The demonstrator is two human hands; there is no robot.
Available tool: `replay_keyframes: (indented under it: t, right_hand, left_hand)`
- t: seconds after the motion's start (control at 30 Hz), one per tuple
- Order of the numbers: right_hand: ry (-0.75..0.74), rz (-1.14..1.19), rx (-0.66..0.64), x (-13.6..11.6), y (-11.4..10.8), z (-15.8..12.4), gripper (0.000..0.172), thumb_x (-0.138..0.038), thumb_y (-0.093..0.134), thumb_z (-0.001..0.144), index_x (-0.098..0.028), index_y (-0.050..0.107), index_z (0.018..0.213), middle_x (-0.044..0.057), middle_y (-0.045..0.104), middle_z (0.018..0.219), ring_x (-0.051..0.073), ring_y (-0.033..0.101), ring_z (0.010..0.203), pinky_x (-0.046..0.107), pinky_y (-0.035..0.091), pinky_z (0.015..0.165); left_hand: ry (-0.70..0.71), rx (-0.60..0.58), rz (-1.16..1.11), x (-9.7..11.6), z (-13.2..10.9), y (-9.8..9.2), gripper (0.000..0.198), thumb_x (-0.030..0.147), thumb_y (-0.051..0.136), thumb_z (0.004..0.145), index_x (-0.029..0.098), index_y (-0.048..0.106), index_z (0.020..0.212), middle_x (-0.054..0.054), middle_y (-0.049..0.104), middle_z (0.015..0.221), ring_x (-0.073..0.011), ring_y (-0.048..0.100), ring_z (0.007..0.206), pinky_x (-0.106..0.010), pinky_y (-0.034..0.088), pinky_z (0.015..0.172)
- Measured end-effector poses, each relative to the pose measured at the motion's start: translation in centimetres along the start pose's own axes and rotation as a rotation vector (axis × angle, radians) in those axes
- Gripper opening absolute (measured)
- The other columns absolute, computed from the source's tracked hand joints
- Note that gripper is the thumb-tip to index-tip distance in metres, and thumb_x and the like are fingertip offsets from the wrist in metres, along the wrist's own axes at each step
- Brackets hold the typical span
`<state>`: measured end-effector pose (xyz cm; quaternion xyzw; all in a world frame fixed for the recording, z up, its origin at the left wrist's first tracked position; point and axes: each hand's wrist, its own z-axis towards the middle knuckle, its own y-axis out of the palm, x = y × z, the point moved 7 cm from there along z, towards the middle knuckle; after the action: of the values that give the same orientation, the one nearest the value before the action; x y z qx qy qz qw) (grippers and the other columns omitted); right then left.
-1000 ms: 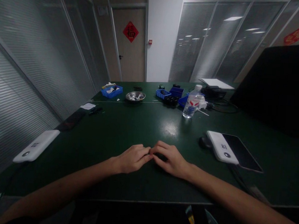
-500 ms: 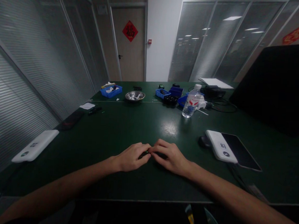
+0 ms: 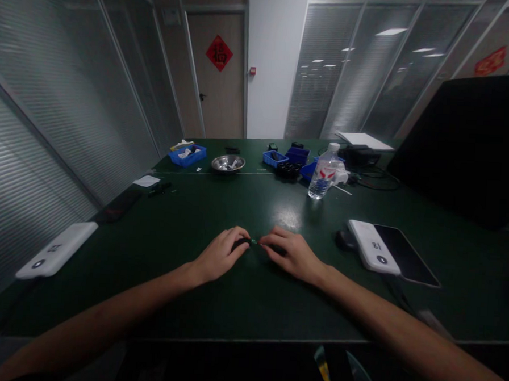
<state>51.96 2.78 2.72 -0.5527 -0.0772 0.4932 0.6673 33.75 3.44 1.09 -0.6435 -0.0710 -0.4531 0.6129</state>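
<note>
Just above the dark green table (image 3: 219, 208), my left hand (image 3: 223, 251) pinches a small dark piece with a green end (image 3: 253, 241), too small to name. The green end points right, out past the fingertips. Facing it, my right hand (image 3: 292, 250) has its thumb and index finger pinched at the right end of that green part, where a tiny reddish spot shows. Whether the right fingers hold a separate bit or the same piece, I cannot tell. Both forearms reach in from the bottom corners.
A water bottle (image 3: 322, 174) stands right of centre, near blue bins (image 3: 274, 158). Further left are a metal bowl (image 3: 227, 164) and a blue basket (image 3: 187, 155). White power banks (image 3: 373, 248) lie at both sides. A dark monitor (image 3: 465, 156) fills the right.
My hands have moved slightly apart and a little away from me. More of the green end now shows between the fingertips.
</note>
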Motion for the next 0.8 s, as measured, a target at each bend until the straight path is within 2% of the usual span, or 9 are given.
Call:
replay_keyframes:
  t: [0.1,0.2,0.37,0.6,0.8]
  right_hand:
    - [0.042,-0.079,-0.049,1.0,0.1,0.1,0.024,-0.028,0.052,0.103,-0.024,0.067,0.122,0.006,0.063,0.109,0.016,0.063,0.086,0.028,0.051,0.079]
    - [0.054,-0.180,-0.126,1.3,0.3,0.2,0.028,-0.028,0.051,0.103,-0.025,0.065,0.127,0.006,0.062,0.112,0.016,0.063,0.085,0.027,0.049,0.076]
    - [0.049,-0.328,-0.202,1.1,0.8,0.2,0.033,-0.027,0.051,0.102,-0.028,0.063,0.132,0.006,0.061,0.113,0.014,0.062,0.077,0.026,0.046,0.070]
    - [0.034,-0.359,-0.218,1.2,1.2,0.1,0.039,-0.026,0.049,0.102,-0.030,0.061,0.139,0.006,0.061,0.112,0.014,0.062,0.073,0.025,0.045,0.067]
    - [0.120,-0.330,-0.170,1.5,0.8,0.3,0.030,-0.025,0.052,0.101,-0.027,0.064,0.128,0.006,0.062,0.105,0.016,0.062,0.076,0.025,0.042,0.066]
  left_hand:
    - [-0.026,0.029,0.040,-1.1,0.4,-0.8,0.028,0.042,0.045,0.103,0.025,0.061,0.120,-0.006,0.064,0.120,-0.0234,0.058,0.112,-0.039,0.049,0.096]
    - [0.006,0.031,0.070,-1.5,0.7,-1.3,0.025,0.038,0.048,0.102,0.024,0.063,0.117,-0.006,0.062,0.119,-0.0228,0.057,0.112,-0.038,0.048,0.095]
    - [0.064,-0.035,0.095,-1.1,0.8,-0.5,0.023,0.035,0.053,0.100,0.025,0.066,0.116,-0.005,0.062,0.116,-0.0222,0.057,0.107,-0.039,0.046,0.096]
    - [0.110,-0.086,0.038,0.0,0.7,-0.1,0.020,0.032,0.064,0.095,0.023,0.068,0.112,-0.004,0.067,0.110,-0.0212,0.060,0.102,-0.039,0.047,0.094]
    - [0.183,-0.051,0.029,1.3,1.0,-0.1,0.015,0.028,0.064,0.095,0.023,0.068,0.108,-0.008,0.062,0.130,-0.0241,0.054,0.125,-0.045,0.044,0.108]
